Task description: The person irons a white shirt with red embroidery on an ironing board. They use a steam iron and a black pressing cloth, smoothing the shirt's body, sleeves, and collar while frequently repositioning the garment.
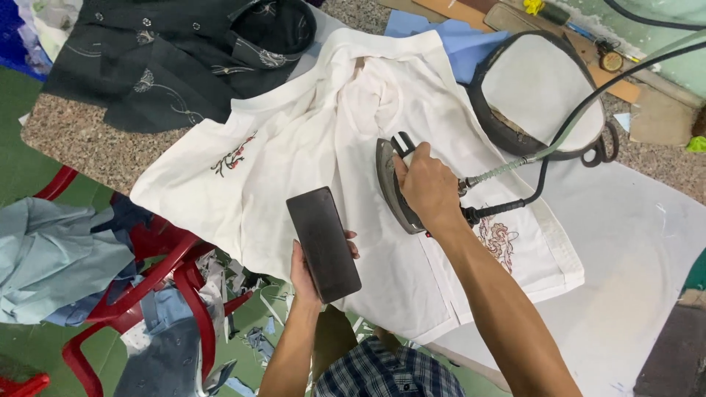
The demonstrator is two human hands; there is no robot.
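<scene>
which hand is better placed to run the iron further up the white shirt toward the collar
The right hand. It already grips the iron, which rests on the white shirt just below the collar area. The left hand is busy holding a dark flat block over the shirt's near edge.

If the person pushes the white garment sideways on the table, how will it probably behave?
The white garment looks thin and already lies in folds near its collar, so it would probably bunch up rather than slide flat. Its left edge hangs over the table, so it may slip off. The iron, under the right hand, likely pins it.
</scene>
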